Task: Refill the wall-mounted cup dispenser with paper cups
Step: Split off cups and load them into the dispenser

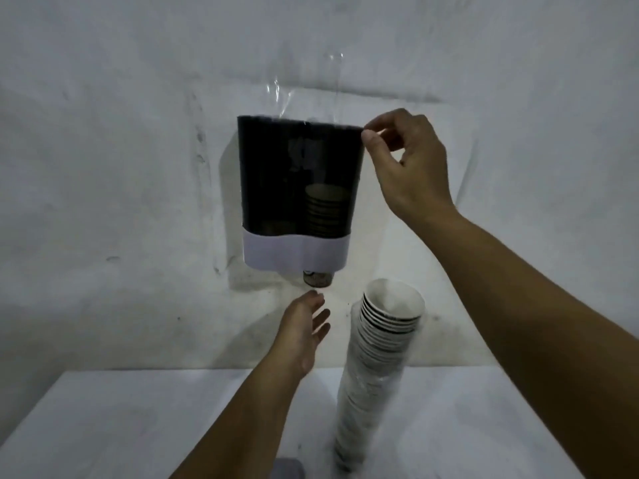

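The cup dispenser [273, 174] hangs on the wall, with a dark see-through body and a white base [294, 254]. A short stack of cups [323, 210] shows inside its right half, and one cup bottom [318, 279] pokes out underneath. My right hand [408, 167] pinches the dispenser's top right corner between thumb and forefinger. My left hand [306, 330] is open, fingers spread, just below the protruding cup and not touching it. A tall stack of paper cups [373, 368] in clear wrap stands on the table to the right.
A white table [138, 420] runs along the rough white wall [121, 167]. Clear tape [276, 91] sticks to the wall above the dispenser. A small grey object [288, 468] lies at the table's near edge.
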